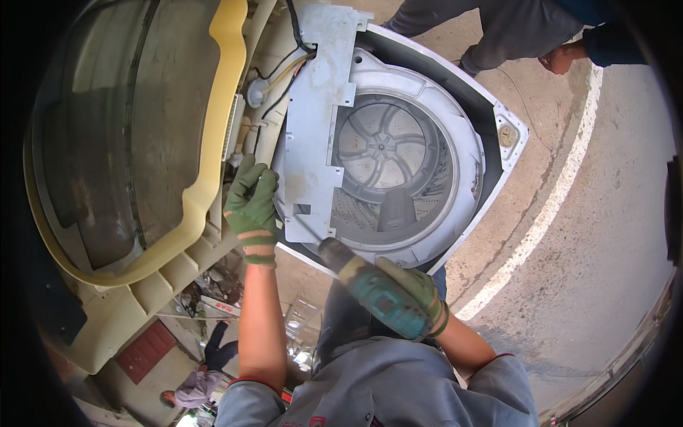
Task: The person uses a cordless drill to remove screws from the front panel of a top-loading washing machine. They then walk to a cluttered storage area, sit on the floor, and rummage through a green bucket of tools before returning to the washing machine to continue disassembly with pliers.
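A top-loading washing machine stands open before me, its grey tub ring [466,174] around a drum with a ribbed disc [382,146] at the bottom. A flat grey metal plate [313,135] covers its left side. My right hand [421,290], in a green glove, is wrapped round a teal cordless drill [384,299]. The drill's long bit points up-left toward the plate's near edge. My left hand [252,203], gloved alike, is curled at the cream plastic panel [269,139] left of the plate. What its fingers hold, if anything, is hidden.
The raised yellow-rimmed lid [231,43] with a dark window fills the left. Cables [293,25] run between panel and plate. Someone in dark trousers [491,32] stands at the far right; another person [203,384] is at lower left. A white line [562,199] crosses the ground.
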A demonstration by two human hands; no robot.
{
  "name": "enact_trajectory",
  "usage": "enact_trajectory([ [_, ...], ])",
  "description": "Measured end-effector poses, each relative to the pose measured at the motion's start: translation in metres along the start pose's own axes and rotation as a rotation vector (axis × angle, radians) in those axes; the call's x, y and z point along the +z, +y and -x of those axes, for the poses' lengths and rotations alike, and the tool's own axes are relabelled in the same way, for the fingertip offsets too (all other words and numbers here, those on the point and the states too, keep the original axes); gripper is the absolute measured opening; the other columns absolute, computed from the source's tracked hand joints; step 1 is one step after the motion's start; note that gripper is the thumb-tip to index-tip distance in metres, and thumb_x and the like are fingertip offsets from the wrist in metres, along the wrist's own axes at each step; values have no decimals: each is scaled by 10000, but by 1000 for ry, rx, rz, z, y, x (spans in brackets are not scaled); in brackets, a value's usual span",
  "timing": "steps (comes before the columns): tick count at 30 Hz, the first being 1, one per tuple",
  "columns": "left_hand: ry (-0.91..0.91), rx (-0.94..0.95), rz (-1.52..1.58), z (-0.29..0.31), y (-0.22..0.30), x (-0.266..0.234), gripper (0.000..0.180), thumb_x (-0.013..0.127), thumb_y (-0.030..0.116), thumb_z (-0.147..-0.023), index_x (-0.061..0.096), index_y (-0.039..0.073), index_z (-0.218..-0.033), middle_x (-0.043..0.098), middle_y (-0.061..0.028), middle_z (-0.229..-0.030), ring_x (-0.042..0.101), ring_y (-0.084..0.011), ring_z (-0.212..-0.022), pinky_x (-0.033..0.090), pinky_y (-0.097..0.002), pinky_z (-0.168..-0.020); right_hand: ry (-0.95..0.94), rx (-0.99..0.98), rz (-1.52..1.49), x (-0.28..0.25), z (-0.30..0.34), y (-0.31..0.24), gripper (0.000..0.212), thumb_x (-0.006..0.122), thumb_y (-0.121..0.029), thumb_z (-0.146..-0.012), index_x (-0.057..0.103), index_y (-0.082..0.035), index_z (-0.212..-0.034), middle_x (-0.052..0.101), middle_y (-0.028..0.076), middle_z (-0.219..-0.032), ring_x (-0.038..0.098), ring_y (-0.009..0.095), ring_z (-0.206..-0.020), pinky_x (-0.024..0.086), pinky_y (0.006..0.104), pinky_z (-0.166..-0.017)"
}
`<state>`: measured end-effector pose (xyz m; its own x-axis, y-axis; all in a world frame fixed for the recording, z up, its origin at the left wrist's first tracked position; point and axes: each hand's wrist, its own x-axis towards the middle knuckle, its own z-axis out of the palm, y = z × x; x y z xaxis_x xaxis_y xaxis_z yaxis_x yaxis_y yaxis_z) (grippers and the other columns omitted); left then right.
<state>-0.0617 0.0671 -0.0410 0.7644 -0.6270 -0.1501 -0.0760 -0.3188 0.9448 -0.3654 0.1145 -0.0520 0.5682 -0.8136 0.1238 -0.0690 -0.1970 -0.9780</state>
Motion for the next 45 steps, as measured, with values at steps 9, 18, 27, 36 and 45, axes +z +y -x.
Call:
enact_trajectory([
  [9,-203,-573,240,147,-43,-58,233,687,-17,-951,712,-59,-1179,725,-140,-1128,713,-210,-969,583,-318,-894,136,280,92,-122,43,-22,939,649,9,-863,123,-28,-1640,563,195,-1387,624,259,-1197,550,336,-971],
  [18,-259,-599,203,243,-105,-59,235,672,10,-965,718,-31,-1192,747,-119,-1065,707,-187,-940,579,-314,-864,-122,2,728,-161,22,31,947,650,5,-635,385,11,-1545,589,258,-1303,601,434,-1128,503,492,-953],
  [27,-170,-556,88,278,-127,-65,198,725,23,-907,760,6,-1102,748,-81,-1016,686,-153,-904,559,-291,-843,-250,-26,923,-156,5,75,992,692,-43,-666,325,-77,-1587,589,249,-1315,620,457,-1081,493,540,-952],
  [36,-81,-4,-367,325,-149,-23,226,700,55,-909,744,48,-1130,704,-163,-1156,694,-314,-1042,557,-384,-915,-216,15,854,-147,5,101,998,700,-30,-680,326,-122,-1601,589,278,-1278,611,489,-1078,508,543,-944],
  [45,46,101,-560,331,-152,1,270,712,90,-921,680,-12,-1169,619,-204,-1239,660,-372,-1051,549,-424,-899,-254,-6,818,-153,2,105,977,686,-60,-672,340,-67,-1585,599,276,-1276,617,475,-1068,494,538,-945],
])
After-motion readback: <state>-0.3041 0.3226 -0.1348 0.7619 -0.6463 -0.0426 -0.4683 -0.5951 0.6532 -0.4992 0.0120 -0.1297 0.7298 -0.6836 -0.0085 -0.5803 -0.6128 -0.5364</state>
